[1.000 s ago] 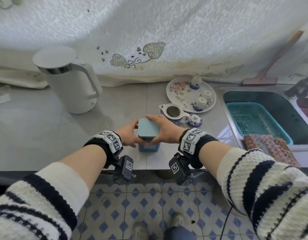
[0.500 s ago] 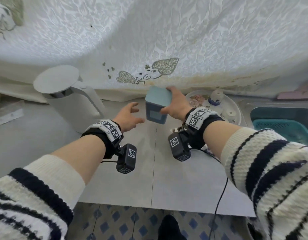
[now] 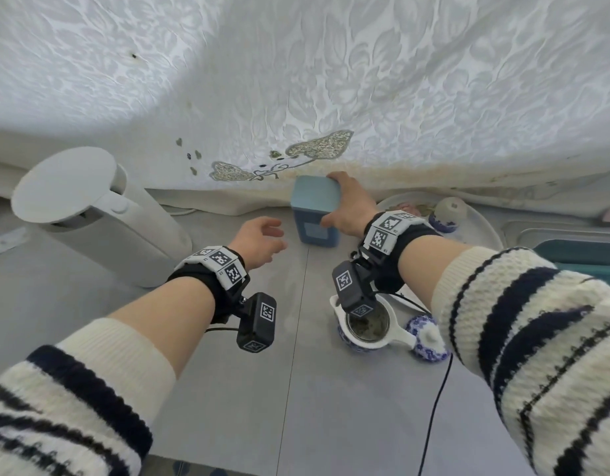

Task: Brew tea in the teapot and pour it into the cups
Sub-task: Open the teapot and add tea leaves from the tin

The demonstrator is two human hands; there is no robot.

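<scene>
My right hand (image 3: pixel 348 205) grips a blue tea tin (image 3: pixel 315 211) with a pale lid, which stands on the counter near the back wall. To the tin's left hovers my left hand (image 3: pixel 259 240), fingers spread and holding nothing. The blue-and-white teapot (image 3: pixel 367 329) sits lidless under my right wrist, with tea leaves visible inside. Its lid (image 3: pixel 429 342) lies on the counter just to the teapot's right. An upturned cup (image 3: pixel 447 214) stands on the white plate (image 3: pixel 485 228) at the right. The white electric kettle (image 3: pixel 101 214) stands at the left, lid closed.
A white embossed cloth (image 3: pixel 296 80) covers the wall behind the counter. At the far right edge is a sink with a teal basin (image 3: pixel 585 250). A black cable (image 3: pixel 434 407) hangs from my right wrist across the grey counter (image 3: pixel 228 389).
My right hand carried the tea tin from the counter's front edge to the back by the wall. My left hand let go of it and now hovers apart.
</scene>
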